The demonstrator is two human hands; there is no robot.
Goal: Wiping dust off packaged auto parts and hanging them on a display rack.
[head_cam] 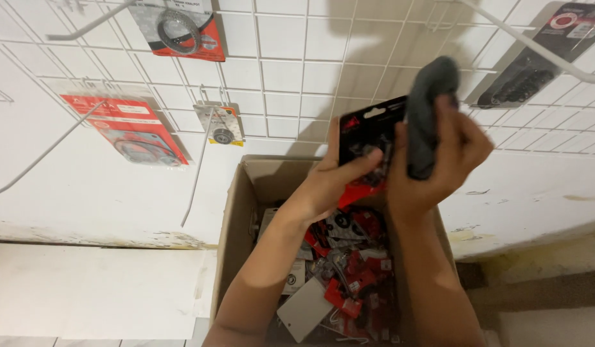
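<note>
My left hand [333,177] grips a black and red blister pack [368,138] of small parts, held up over a cardboard box [236,212]. My right hand [445,157] is closed around a dark grey cloth [429,109] that presses against the right side of the pack. Both forearms rise from the bottom of the head view. The box below holds several more red and black packs [349,263] and a grey card [305,310].
A white wire grid panel [291,71] covers the wall, with long hooks [535,45] sticking out. Hanging on it are a red ring pack [181,29], a red gasket pack [127,132], a small bearing pack [221,125] and a black pack [535,58].
</note>
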